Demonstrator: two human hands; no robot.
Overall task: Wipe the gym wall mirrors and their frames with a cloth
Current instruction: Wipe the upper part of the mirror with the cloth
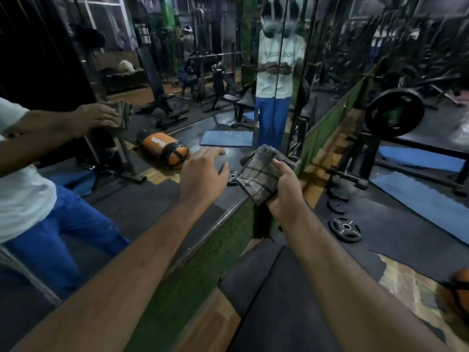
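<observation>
- While the right hand (281, 189) grips a folded checked cloth (264, 171) with fingers and thumb curled round its lower part, the left hand (203, 171) is spread, fingers straight, and holds nothing.
- Whether the left fingertips touch the glass cannot be told; they reach toward the left mirror (127, 174).
- That mirror's lower frame edge (223, 214) runs as a long diagonal line from lower left toward the corner ahead, with a green turf strip (203, 262) below it.
- A second mirror (380, 72) stands to the right, and the two meet in a corner just beyond the cloth.
- Judging from this, the cloth hangs nearly over the corner, just above the frame edge, so the right hand is the nearer one to both panes; a wipe along the frame would follow its long axis back toward the person.
- Weight plates (344, 228) lie on the floor to the right, well apart from the hands.
</observation>
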